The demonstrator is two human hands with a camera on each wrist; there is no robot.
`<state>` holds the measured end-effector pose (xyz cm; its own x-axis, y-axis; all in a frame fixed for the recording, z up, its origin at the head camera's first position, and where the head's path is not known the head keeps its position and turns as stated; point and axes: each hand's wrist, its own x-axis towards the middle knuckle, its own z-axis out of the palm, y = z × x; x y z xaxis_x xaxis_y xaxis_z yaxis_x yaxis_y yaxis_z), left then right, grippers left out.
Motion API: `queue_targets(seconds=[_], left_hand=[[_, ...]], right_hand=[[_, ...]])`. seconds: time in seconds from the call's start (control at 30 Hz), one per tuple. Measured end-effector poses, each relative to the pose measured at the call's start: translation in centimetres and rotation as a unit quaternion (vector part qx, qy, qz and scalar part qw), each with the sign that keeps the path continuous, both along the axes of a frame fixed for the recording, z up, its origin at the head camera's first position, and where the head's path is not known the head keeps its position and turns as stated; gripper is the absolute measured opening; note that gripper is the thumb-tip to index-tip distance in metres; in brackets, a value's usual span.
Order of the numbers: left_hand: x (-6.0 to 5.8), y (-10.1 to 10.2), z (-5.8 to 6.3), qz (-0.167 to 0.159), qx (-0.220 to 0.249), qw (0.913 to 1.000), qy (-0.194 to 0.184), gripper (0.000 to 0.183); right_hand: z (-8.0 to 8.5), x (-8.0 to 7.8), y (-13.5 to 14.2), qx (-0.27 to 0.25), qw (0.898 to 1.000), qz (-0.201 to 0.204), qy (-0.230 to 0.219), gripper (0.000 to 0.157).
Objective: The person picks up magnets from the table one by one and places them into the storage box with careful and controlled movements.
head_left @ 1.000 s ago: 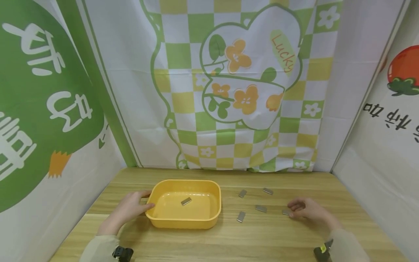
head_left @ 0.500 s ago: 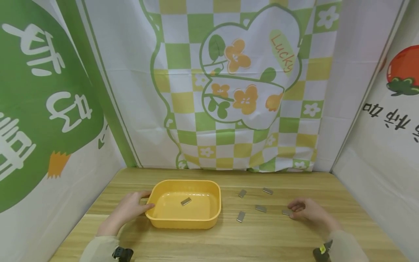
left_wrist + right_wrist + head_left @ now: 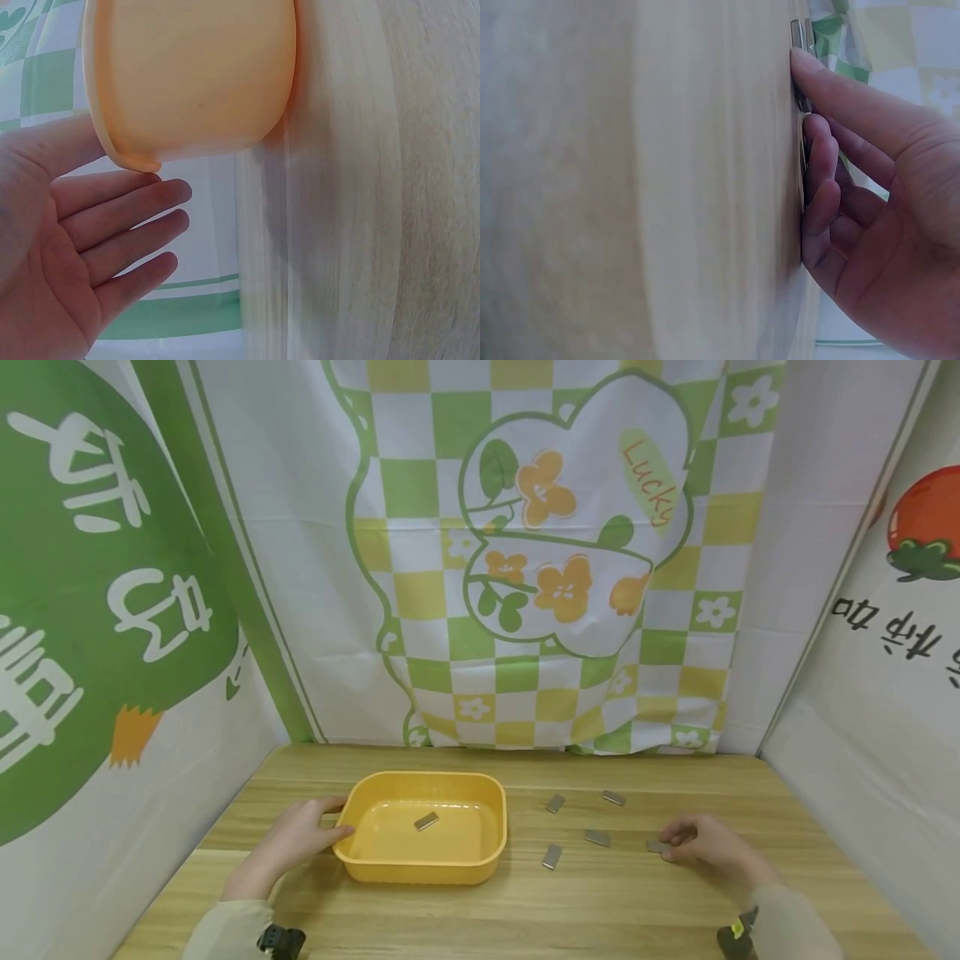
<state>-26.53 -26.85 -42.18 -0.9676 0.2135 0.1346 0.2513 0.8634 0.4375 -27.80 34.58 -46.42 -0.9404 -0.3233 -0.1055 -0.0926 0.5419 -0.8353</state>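
My left hand (image 3: pixel 300 831) holds the left rim of a yellow plastic tub (image 3: pixel 420 864). In the left wrist view, the thumb goes over the rim and the index finger lies under it; the other fingers of that hand (image 3: pixel 90 247) stretch out free below. One small grey metal block (image 3: pixel 427 821) lies inside the tub. On the right, my right hand (image 3: pixel 701 842) pinches the near end of another flat metal block (image 3: pixel 656 846) at the tabletop. The right wrist view has the thumb of this hand (image 3: pixel 885 202) on that block, the other fingers curled against the wood.
Between tub and right hand, several similar blocks lie spread out, among them one at the front (image 3: pixel 552 857) and one at the back (image 3: pixel 613 797). The wooden table (image 3: pixel 540 922) ends at a checked cloth backdrop (image 3: pixel 420 593), with printed cloth walls on both sides.
The right hand's fingers have drawn slightly closer to the thumb around the block. The left hand, the tub and the loose blocks have stayed where they were.
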Motion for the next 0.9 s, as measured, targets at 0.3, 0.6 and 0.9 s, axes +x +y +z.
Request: queue_targets(seconds=[0.3, 0.6, 0.9], left_hand=[[0.02, 0.00, 0.09, -0.002, 0.003, 1.0000, -0.005, 0.055], [0.05, 0.02, 0.13, -0.002, 0.003, 0.9999, -0.011, 0.055], [0.02, 0.00, 0.19, 0.001, -0.001, 0.9999, -0.012, 0.056]], right_hand=[[0.10, -0.28, 0.20, 0.043, 0.999, 0.011, 0.030, 0.035], [0.03, -0.46, 0.26, 0.059, 0.997, 0.019, 0.040, 0.033], [-0.17, -0.38, 0.43, 0.046, 0.999, 0.018, 0.017, 0.038]])
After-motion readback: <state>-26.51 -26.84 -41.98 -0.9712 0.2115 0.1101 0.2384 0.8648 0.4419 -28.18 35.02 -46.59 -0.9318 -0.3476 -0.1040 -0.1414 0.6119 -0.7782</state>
